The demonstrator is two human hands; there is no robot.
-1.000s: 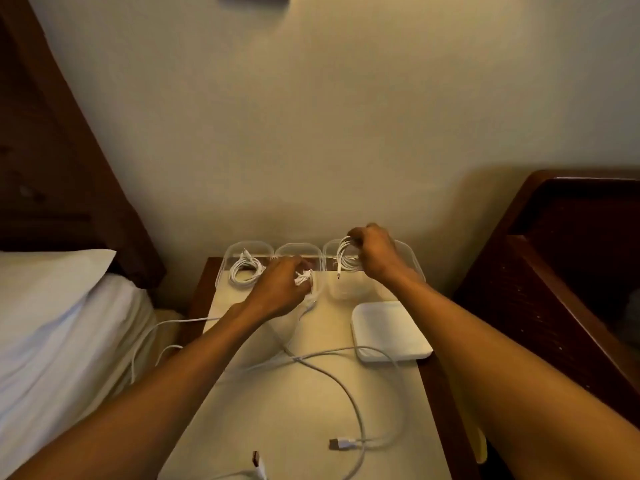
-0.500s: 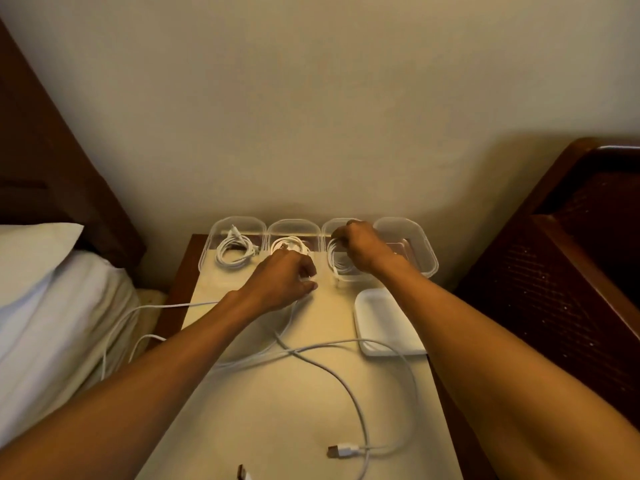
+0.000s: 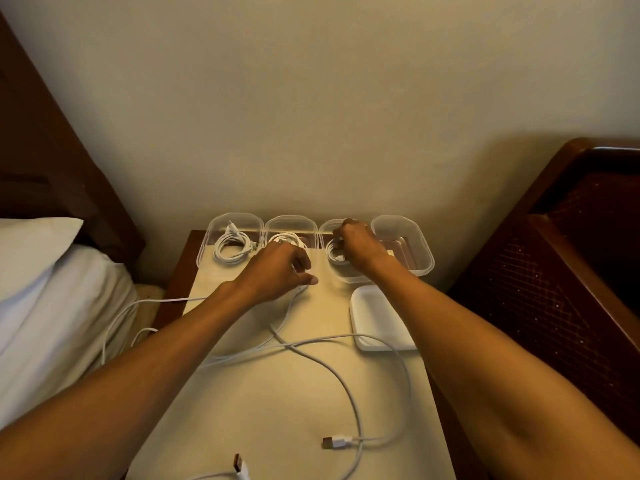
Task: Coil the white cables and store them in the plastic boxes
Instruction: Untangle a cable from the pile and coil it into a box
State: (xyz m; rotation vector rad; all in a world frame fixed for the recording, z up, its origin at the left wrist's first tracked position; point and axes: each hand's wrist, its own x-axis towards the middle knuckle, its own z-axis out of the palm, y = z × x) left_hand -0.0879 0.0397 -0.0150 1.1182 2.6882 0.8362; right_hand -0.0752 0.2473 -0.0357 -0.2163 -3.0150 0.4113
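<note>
Coils of white cable sit in three of four clear plastic boxes lined up at the back of the surface [image 3: 277, 410], against the wall [image 3: 311, 116]. The leftmost box [image 3: 210, 252] holds the first coil [image 3: 230, 251]. The second box [image 3: 291, 221] holds a second coil [image 3: 290, 237], partly hidden by the left hand [image 3: 277, 271]. In the third box [image 3: 327, 233] the right hand [image 3: 360, 249] curls its fingers onto the third coil [image 3: 334, 254]. The fourth box [image 3: 422, 252] stands beside it at the right end.

Just in front of the second box, the left hand pinches a loose cable [image 3: 288, 308], which trails toward the front of the surface. It crosses a second loose cable [image 3: 408, 382] that loops past a flat white tray [image 3: 377, 317] and ends in a USB plug [image 3: 334, 442]. Another plug [image 3: 239, 463] lies at the front edge. A strand [image 3: 173, 300] droops off the left edge toward the bed [image 3: 52, 306]. Dark wooden furniture [image 3: 571, 271] stands on the right.
</note>
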